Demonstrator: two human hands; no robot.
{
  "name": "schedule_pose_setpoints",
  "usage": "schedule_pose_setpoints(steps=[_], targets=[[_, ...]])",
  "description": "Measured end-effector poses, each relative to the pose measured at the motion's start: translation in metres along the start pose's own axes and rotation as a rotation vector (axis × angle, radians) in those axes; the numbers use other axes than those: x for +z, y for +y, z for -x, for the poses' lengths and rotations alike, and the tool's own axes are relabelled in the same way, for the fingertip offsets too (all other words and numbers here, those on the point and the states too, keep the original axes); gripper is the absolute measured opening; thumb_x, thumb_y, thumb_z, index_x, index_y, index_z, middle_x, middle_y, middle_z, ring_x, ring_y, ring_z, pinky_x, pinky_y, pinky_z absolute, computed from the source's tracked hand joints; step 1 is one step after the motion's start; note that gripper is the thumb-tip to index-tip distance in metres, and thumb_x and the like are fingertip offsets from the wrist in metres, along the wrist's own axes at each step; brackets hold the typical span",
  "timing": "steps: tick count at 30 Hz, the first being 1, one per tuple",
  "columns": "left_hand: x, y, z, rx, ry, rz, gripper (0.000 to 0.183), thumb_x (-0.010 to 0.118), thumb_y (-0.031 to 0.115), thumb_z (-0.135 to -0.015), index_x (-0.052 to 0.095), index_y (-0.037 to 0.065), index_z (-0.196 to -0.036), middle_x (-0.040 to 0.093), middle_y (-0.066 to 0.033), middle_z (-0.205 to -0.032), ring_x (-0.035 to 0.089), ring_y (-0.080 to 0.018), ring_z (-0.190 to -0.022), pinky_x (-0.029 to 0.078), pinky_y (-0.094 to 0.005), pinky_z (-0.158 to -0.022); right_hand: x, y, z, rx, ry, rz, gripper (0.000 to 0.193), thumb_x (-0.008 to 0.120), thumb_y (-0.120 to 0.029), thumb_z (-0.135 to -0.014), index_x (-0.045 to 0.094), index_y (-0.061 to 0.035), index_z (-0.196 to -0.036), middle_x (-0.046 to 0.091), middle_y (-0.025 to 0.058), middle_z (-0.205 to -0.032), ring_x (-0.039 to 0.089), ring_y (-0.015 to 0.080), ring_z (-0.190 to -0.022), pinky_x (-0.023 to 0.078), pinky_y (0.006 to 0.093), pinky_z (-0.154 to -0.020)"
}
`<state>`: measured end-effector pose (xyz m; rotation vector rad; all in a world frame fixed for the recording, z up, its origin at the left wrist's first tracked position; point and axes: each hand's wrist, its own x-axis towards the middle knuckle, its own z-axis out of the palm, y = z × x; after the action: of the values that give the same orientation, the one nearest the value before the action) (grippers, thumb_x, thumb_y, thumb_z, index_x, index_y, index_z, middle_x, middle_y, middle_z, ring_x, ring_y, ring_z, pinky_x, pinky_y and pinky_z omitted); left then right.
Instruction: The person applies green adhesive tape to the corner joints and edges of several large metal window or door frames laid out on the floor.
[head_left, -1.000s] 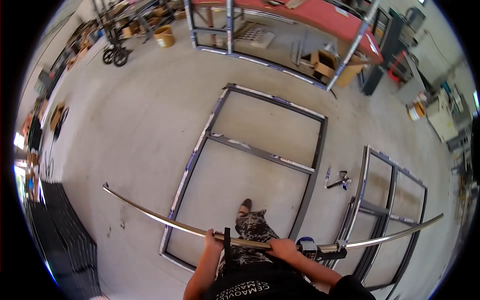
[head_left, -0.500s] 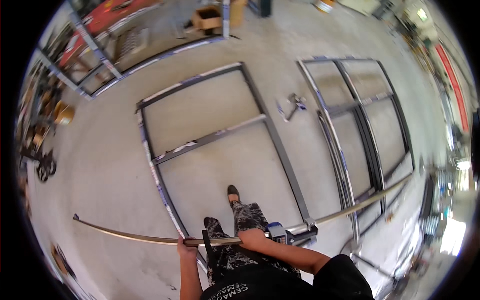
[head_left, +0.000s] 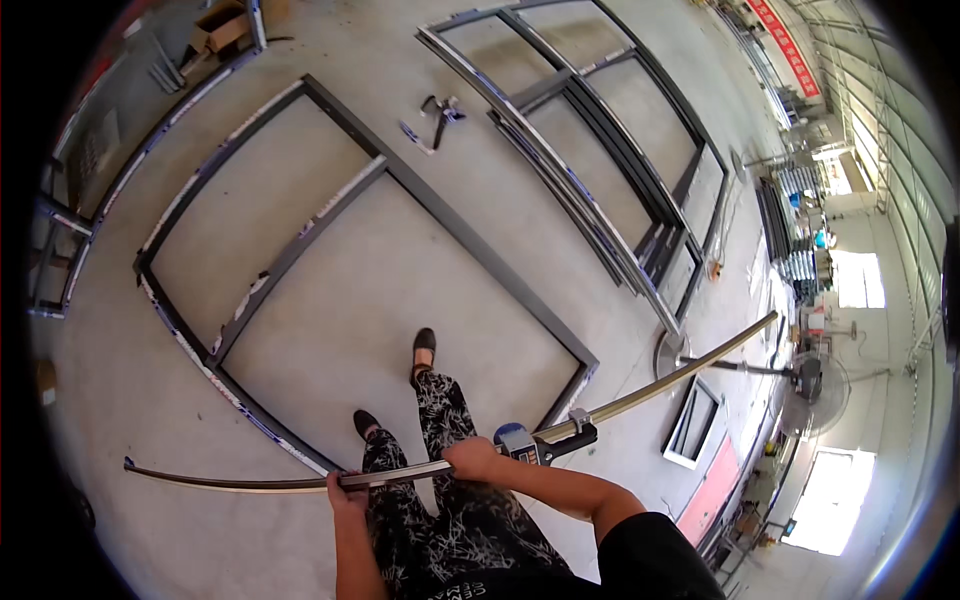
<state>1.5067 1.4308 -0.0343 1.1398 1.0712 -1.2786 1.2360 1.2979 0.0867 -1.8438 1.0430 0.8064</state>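
Both left hand [head_left: 347, 492] and right hand [head_left: 474, 460] grip the metal bar [head_left: 410, 473], not yet set down; beyond them, joined frame [head_left: 450, 220] lies flat.

I see a long, slim metal bar [head_left: 420, 471] held crosswise, brassy toward its right end, which sits higher in my view than its blue left tip [head_left: 128, 464]. Right of centre it carries a grey box [head_left: 513, 442] and a black handle [head_left: 572, 446].

Gold-toned bar [head_left: 650, 391], dark grey frame [head_left: 452, 228], black-and-white patterned trousers [head_left: 470, 515]
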Motion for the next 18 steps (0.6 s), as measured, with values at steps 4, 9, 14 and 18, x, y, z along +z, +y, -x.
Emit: schedule_pose_setpoints(steps=[4, 9, 14, 18], targets=[[-0.04, -0.011, -0.031, 0.01, 0.059, -0.08, 0.013, 0.056, 0.019, -0.078, 0.049, 0.01, -0.072, 0.053, -0.0047, -0.065, 0.055, -0.0235, -0.065, 0.049, -0.0386, -0.068, 0.057, 0.018, -0.017, 0.027, -0.03, -0.024, 0.02, 0.065, -0.022, -0.067, 0.062, -0.0135, -0.085, 0.065, 0.0077, -0.08, 0.064, 0.0287, -0.078, 0.051, 0.0446, -0.064], [-0.08, -0.018, -0.087, -0.003, 0.227, -0.126, 0.02, 0.055, 0.023, -0.08, 0.047, 0.006, -0.072, 0.053, -0.0065, -0.068, 0.057, -0.025, -0.071, 0.05, -0.0414, -0.073, 0.128, 0.049, -0.068, 0.029, -0.035, -0.105, 0.02, 0.065, -0.02, -0.068, 0.063, -0.0128, -0.087, 0.065, 0.008, -0.081, 0.064, 0.0282, -0.079, 0.052, 0.0434, -0.065], [-0.088, -0.063, -0.166, -0.069, 0.365, -0.235, 0.024, 0.046, 0.024, -0.087, 0.047, 0.002, -0.076, 0.048, -0.0061, -0.067, 0.055, -0.023, -0.07, 0.049, -0.0385, -0.076, 0.214, 0.117, -0.138, 0.103, -0.065, -0.053, 0.014, 0.062, -0.012, -0.072, 0.063, -0.0098, -0.086, 0.065, 0.0082, -0.086, 0.064, 0.028, -0.081, 0.052, 0.0428, -0.065], [-0.14, -0.017, -0.232, -0.058, 0.407, -0.276, 0.024, 0.047, 0.024, -0.087, 0.052, 0.001, -0.082, 0.055, -0.0083, -0.073, 0.054, -0.0225, -0.063, 0.05, -0.036, -0.069, 0.231, 0.111, -0.203, 0.075, -0.159, -0.056, 0.012, 0.061, -0.01, -0.076, 0.065, -0.0098, -0.087, 0.065, 0.0093, -0.086, 0.064, 0.0268, -0.08, 0.052, 0.043, -0.066]])
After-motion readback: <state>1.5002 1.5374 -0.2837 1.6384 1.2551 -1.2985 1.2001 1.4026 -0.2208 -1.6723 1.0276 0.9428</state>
